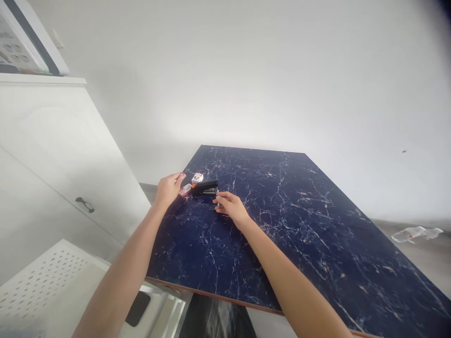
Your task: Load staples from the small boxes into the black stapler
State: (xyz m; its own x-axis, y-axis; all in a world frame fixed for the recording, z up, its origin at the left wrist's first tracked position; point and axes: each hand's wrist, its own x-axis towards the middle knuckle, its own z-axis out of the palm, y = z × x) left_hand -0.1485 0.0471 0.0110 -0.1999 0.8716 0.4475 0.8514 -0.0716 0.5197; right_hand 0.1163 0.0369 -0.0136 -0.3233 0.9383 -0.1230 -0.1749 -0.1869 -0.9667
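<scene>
A black stapler [206,186] with an orange spot at its left end lies on the dark blue marbled table [268,192]; silvery metal shows along its underside. My right hand [230,208] is just below its right end, thumb and fingers pinching a small silvery strip [218,201]. To the left, my left hand [168,189] is closed at the fingertips around a small reddish and pale thing, too small to make out. A small white box [198,178] with red and dark print stands behind the stapler. Beside my left hand lies a red and white box [185,190].
A white cabinet [70,164] with a dark handle [85,204] rises left of the table. A pale wall [246,84] stands behind. Clear plastic items [416,234] lie on the floor at the right. A perforated white panel [42,272] is at the lower left.
</scene>
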